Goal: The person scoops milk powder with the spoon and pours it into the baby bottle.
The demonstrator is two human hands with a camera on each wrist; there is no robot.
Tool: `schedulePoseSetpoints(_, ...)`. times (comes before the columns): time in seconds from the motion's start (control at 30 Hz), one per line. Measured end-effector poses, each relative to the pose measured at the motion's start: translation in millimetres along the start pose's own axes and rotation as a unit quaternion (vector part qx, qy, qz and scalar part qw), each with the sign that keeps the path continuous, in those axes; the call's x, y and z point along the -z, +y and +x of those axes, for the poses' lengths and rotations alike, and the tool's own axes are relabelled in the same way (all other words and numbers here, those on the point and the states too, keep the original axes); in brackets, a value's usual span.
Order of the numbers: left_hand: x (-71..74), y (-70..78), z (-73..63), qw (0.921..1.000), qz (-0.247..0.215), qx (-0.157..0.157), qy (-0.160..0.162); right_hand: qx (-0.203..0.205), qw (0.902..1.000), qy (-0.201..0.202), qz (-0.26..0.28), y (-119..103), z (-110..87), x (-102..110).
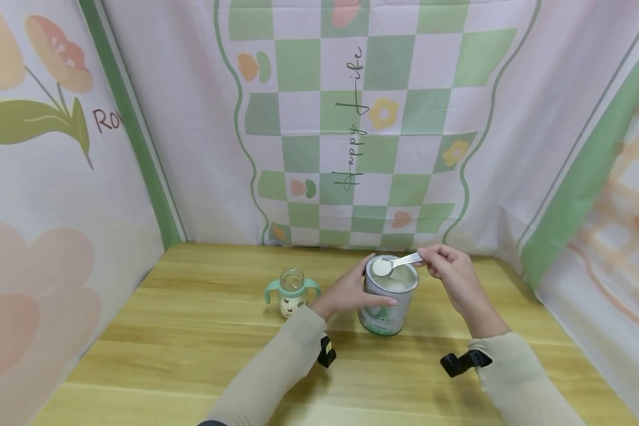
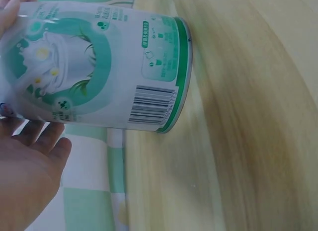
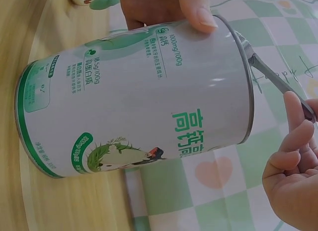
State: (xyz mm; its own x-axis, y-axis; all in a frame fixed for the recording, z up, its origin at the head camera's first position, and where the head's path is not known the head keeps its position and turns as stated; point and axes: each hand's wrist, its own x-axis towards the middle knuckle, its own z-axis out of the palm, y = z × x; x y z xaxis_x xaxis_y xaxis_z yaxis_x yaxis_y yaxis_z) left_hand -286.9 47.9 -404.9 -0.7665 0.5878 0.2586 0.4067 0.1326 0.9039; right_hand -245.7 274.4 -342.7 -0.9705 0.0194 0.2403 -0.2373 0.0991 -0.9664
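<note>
My left hand (image 1: 348,293) grips a white and green milk powder can (image 1: 390,310), its thumb across the front and its fingers round the far left side. The can stands open-topped on the table, and pale powder shows inside. Between thumb and fingers, my right hand (image 1: 454,275) pinches the handle of a metal measuring spoon (image 1: 406,259). The spoon's bowl, heaped with white powder (image 1: 381,267), is over the can's mouth. In the right wrist view the spoon handle (image 3: 278,81) slopes out past the can's rim, the bowl mostly hidden.
Left of the can stands a clear baby bottle (image 1: 291,290) with mint-green handles and pale contents, partly behind my left wrist. The wooden table (image 1: 191,331) ends at a checked curtain (image 1: 341,118) at the back. Black straps (image 1: 460,362) are on both wrists.
</note>
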Motion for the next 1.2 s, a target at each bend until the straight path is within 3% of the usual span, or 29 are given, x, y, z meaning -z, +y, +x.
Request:
schedulePoseSetpoints(0.23,9.1,4.9,-6.9,0.9973,0.039,0.063,0.003,-0.002,1.0000,-0.007,0.005,-2.2,1.7,-4.3)
schedulePoseSetpoints(0.53,31.1,11.8,-18.5,0.9914,0.092,0.093,0.008,-0.003,0.9996,-0.023,-0.014,-4.8,4.6,-14.7)
schedulePoseSetpoints(0.87,63.2,16.3,-29.3,0.9870,0.152,0.053,-0.006,0.001,0.9985,-0.038,-0.038,-7.0,11.5,-31.4)
schedulePoseSetpoints(1.2,91.9,26.1,-47.3,0.9847,0.166,0.052,0.003,-0.002,0.9975,-0.046,-0.053,-9.8,16.4,-49.9)
